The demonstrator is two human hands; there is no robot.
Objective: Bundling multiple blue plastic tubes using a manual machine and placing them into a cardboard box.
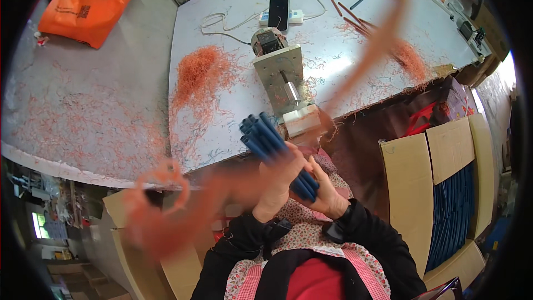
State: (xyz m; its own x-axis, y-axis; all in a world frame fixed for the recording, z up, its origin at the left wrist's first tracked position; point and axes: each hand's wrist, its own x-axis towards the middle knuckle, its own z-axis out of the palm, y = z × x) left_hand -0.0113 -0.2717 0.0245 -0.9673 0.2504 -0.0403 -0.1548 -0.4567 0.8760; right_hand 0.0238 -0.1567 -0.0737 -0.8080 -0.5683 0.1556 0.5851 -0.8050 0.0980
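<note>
A bundle of dark blue tubes slants across the front of the table edge, its several open ends pointing up and left. My left hand is wrapped round the middle of the bundle. My right hand closes on its lower end, thumb up along the tubes. Just beyond them stands a small motor on a metal bracket with a shaft, a silver cylinder and a white block. A blurred orange curly strand crosses the view and hides part of my left hand.
Orange shavings are heaped left of the motor, with more at right. Reddish-brown rods lie behind. A phone rests by a power strip. At right, a cardboard box holds many blue tubes. An orange bag lies far left.
</note>
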